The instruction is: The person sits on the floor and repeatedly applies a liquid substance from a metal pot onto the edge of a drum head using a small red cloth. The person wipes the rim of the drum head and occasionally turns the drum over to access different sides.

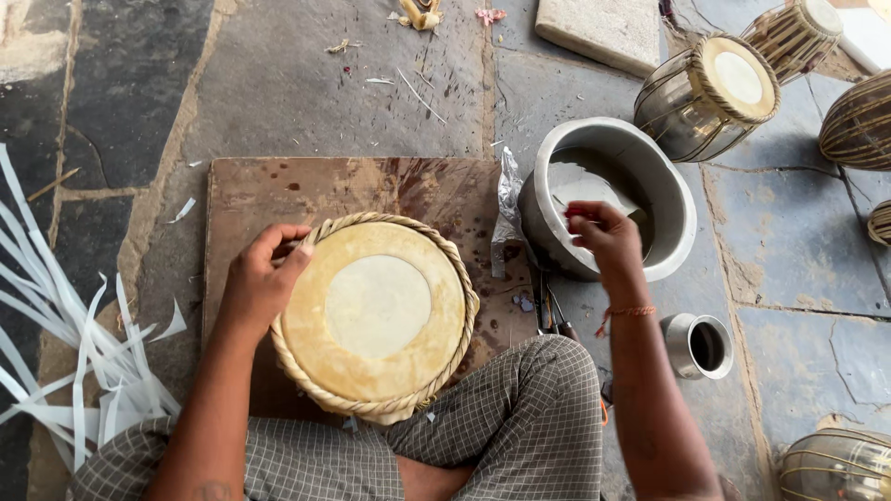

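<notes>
My left hand grips drum by braided rim, mid board. Skin taut, fragile; hold rim only. Right hand fingers pinched, dipping in pot.

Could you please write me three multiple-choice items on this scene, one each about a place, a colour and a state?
1. Where does the drum head lie?
A. on the wooden board
B. inside the metal pot
C. on the pale strips

2. What colour is the circle at the drum head's middle?
A. black
B. off-white
C. red

3. What is the right hand doing?
A. resting on the knee
B. gripping the small metal cup
C. reaching over the metal pot

Answers:
1 A: the board shows under and around it.
2 B: the centre is paler than the tan ring.
3 C: it hangs above the pot, while the left hand touches the drum head's braided rim.
</notes>
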